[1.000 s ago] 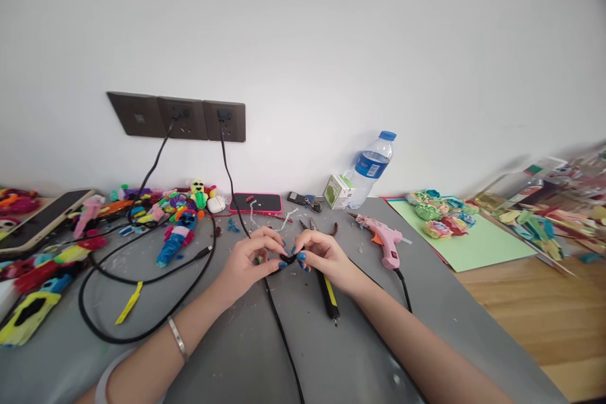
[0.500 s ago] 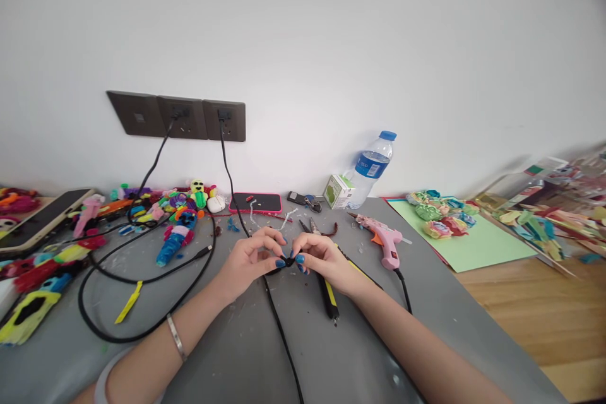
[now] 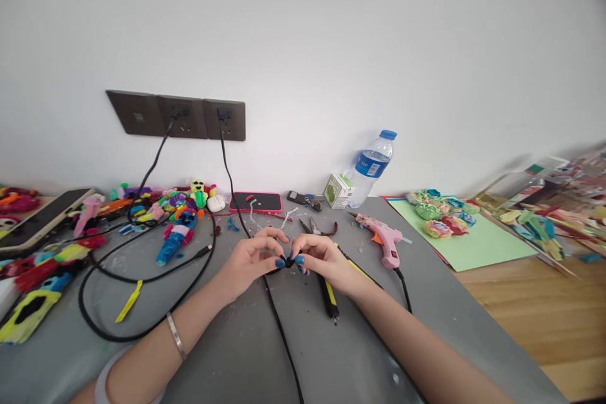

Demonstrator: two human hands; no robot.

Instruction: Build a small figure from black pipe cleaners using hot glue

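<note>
Between my fingertips is a small black fuzzy piece (image 3: pixel 288 261), which looks like pipe cleaner; the fingers cover much of it. My left hand (image 3: pixel 258 257) pinches its left side with thumb and index finger. My right hand (image 3: pixel 322 259) pinches the right side the same way. Scissors or pliers with black-and-yellow handles (image 3: pixel 330 300) lie on the table partly under my right hand. A black cable (image 3: pixel 279 322) runs across the table beneath my left hand. To the right rests a pink glue gun (image 3: pixel 389 245) with its cord.
Pipe-cleaner figures (image 3: pixel 177 237) and a looped black cable (image 3: pixel 89 322) fill the left of the grey table (image 3: pixel 227 360). A pink-edged phone (image 3: pixel 258 202), small box (image 3: pixel 338 192) and water bottle (image 3: pixel 372 170) stand along the wall. Crumpled paper pieces lie on green paper (image 3: pixel 492 249).
Hardly anything differs. Both hands stay in the same place, still pinching the black fuzzy piece, with only a slight shift of the fingers.
</note>
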